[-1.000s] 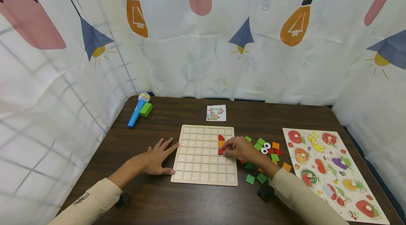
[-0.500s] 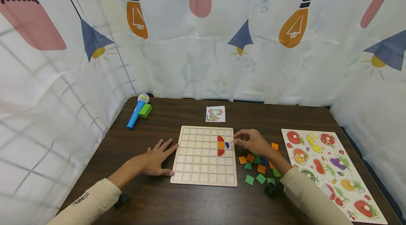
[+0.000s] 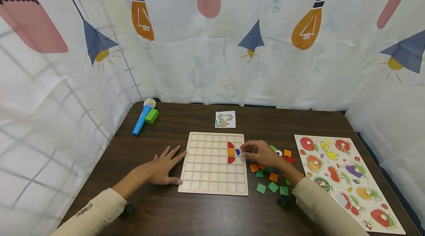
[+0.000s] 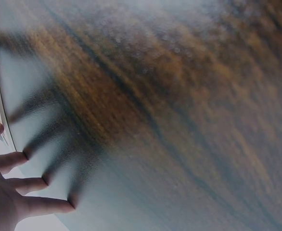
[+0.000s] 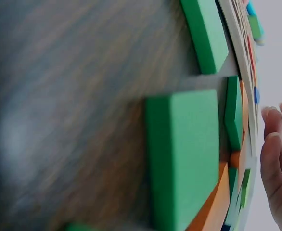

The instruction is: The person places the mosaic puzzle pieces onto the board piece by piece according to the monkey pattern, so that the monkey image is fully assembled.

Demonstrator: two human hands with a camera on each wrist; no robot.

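A pale wooden grid board (image 3: 212, 177) lies flat on the table. In one of its columns sit a red rounded piece (image 3: 230, 145), an orange square (image 3: 231, 151) and a second red rounded piece (image 3: 231, 159). To their right lies a small blue half-round piece (image 3: 237, 152). My right hand (image 3: 262, 153) is over the board's right edge, fingers bent, fingertips close beside the blue piece; whether they touch it is unclear. Nothing shows between those fingers in the right wrist view. My left hand (image 3: 164, 167) spreads its fingers at the board's left edge, forefinger and thumb touching it.
Loose green squares (image 3: 273, 187), orange squares (image 3: 273, 177) and other pieces lie right of the board, partly under my right arm. Behind the board is a printed pattern card (image 3: 225, 119). A fruit puzzle board (image 3: 348, 180) is at right; a toy microphone (image 3: 142, 119) and green block (image 3: 151, 116) at back left.
My right hand first drew back rightward from the column of pieces, uncovering the blue piece on the board. It has since come slightly left towards that piece. My left hand stays put.
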